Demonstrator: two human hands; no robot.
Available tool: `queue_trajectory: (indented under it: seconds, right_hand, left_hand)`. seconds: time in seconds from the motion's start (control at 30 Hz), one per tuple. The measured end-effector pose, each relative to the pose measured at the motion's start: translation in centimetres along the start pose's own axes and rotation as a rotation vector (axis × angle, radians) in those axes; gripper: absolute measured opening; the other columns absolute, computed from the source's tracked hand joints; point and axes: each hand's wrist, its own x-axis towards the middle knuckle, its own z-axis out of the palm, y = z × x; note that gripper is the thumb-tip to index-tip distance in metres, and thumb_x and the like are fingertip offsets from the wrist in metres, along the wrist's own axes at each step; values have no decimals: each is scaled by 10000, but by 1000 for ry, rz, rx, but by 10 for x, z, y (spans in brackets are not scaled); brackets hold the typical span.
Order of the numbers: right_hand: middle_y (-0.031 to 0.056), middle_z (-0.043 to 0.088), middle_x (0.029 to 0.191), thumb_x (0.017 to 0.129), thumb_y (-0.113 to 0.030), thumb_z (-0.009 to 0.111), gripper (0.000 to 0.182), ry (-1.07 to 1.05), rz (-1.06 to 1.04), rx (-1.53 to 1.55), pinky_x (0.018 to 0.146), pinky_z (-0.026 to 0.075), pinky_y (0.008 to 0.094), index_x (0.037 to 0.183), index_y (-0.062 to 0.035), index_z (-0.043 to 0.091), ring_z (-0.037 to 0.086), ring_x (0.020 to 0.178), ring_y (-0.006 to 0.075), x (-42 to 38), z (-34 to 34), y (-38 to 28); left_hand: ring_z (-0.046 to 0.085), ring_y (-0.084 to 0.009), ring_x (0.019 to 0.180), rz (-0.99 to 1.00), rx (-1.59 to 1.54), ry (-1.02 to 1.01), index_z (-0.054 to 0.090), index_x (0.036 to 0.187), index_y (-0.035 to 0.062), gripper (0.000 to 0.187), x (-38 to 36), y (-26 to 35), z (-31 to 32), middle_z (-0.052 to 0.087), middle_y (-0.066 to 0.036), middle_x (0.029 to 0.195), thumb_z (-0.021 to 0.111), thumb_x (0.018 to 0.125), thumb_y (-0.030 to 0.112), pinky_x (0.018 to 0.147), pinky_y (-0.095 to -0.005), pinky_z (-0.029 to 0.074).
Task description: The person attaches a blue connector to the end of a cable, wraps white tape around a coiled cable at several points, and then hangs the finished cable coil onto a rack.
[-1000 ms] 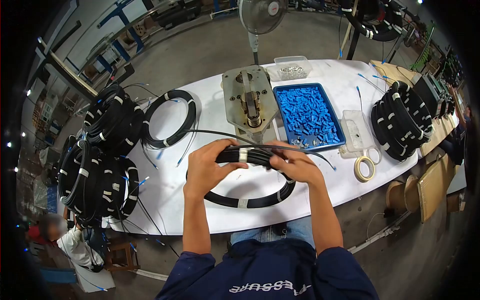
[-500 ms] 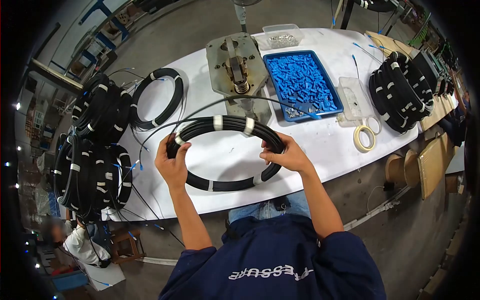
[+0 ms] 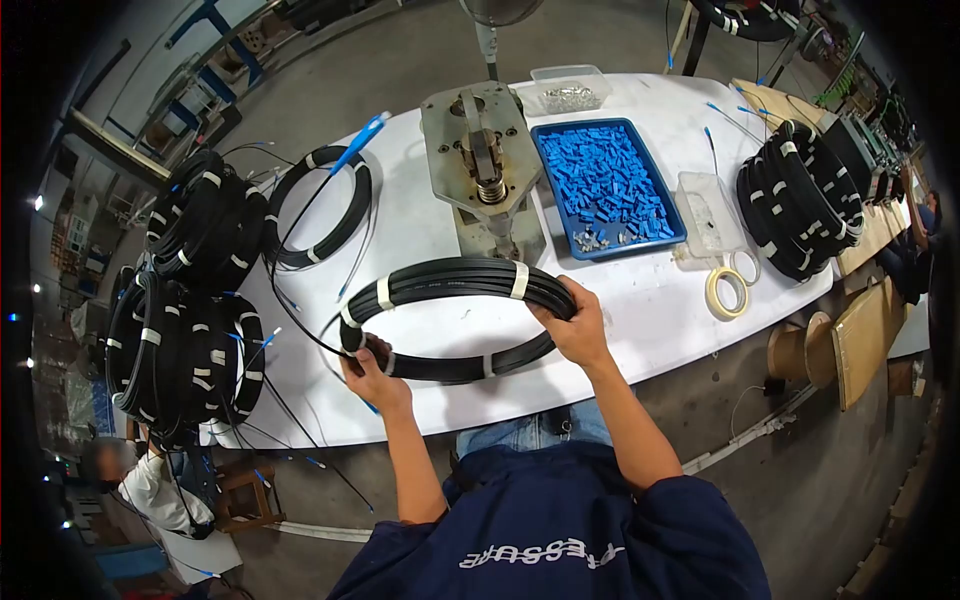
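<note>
A coil of black cable [image 3: 450,280], bound with several bands of white tape, is held up between my two hands over the white table. My left hand [image 3: 376,372] is closed round its left end. On the right end, my right hand [image 3: 578,325] grips the coil with the thumb on the near side. From the coil's left side a loose cable end rises in an arc to a blue connector [image 3: 357,143], which hangs above another black coil [image 3: 325,240] lying on the table. Part of the coil's bundle is hidden behind my fingers.
Beyond the held coil stands a metal press [image 3: 485,150]. Right of it are a blue tray [image 3: 682,228] of small blue parts, a clear box [image 3: 570,90] and tape rolls [image 3: 726,293]. Stacked coils stand left [image 3: 185,340] and right [image 3: 800,200]. A person [image 3: 160,490] sits lower left.
The coil has turned in my hands, so its tape bands sit elsewhere. Its loose blue-tipped end has swung from the right, near the tray, to the upper left. My left hand is lower.
</note>
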Motion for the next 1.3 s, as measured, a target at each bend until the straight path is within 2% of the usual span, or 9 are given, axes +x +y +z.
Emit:
queue_trajectory:
  seconds: [0.17,0.27,0.37,0.43,0.6,0.7,0.83,1.03,1.3]
  right_hand:
    - [99,590,616,752,-57,738,167,-6,-68,-181,543,427,294,849,14,622,538,547,148,14,-11,-32]
    - [195,610,672,718,-67,723,179,-19,-238,-381,549,463,375,837,-6,604,600,583,361,26,-17,-62]
    - [161,599,644,710,-25,686,140,-75,-336,-496,538,439,344,817,-3,599,587,549,320,36,-25,-84]
    - [161,601,647,714,-34,679,133,-59,-349,-509,537,440,358,823,-6,609,595,555,329,42,-29,-87]
    - [171,602,649,708,-56,701,150,-57,-284,-511,549,455,378,812,-11,603,602,584,353,43,-39,-85]
    - [168,589,634,710,-50,707,147,-49,-295,-452,539,443,359,806,-1,606,582,555,340,41,-47,-77]
    - [147,591,620,709,-49,718,154,-67,-281,-423,530,436,346,808,-3,609,578,532,299,41,-61,-69]
    - [121,655,963,664,-86,798,458,-148,-380,-354,716,503,317,1090,-68,631,643,803,264,35,-65,-86]
    - [100,644,957,792,-160,784,322,-462,-446,17,713,485,326,1086,-53,706,615,814,242,45,-45,-80]
  left_hand:
    - [630,-190,831,-110,41,-36,565,1196,-14,453,-7,-5,-5,674,-98,987,568,990,390,797,-319,506]
    - [646,-172,771,-312,925,-519,683,972,-72,418,4,30,-21,689,-119,798,603,962,338,739,-287,491]
    - [560,-122,581,-402,947,-863,701,896,-62,338,15,82,-14,650,-63,705,687,907,275,614,-284,479]
    - [531,-95,597,-258,694,-629,697,881,-55,259,14,106,18,614,-24,688,743,855,199,640,-264,472]
    - [549,-256,995,549,662,-687,583,1204,23,691,31,131,99,583,-115,1077,898,633,252,864,-347,442]
    - [531,-234,1168,458,773,-889,534,1273,20,766,31,131,134,552,-147,1263,885,625,228,966,-353,418]
    - [678,-238,765,96,834,-975,639,981,-16,389,29,114,147,696,-103,827,819,643,57,726,-307,519]
    - [615,-333,610,349,867,-941,598,861,23,249,16,119,148,632,-148,706,650,627,-40,562,-362,478]
    - [647,-314,661,427,1055,-1037,653,923,64,318,22,151,150,668,-110,766,685,611,14,593,-365,502]
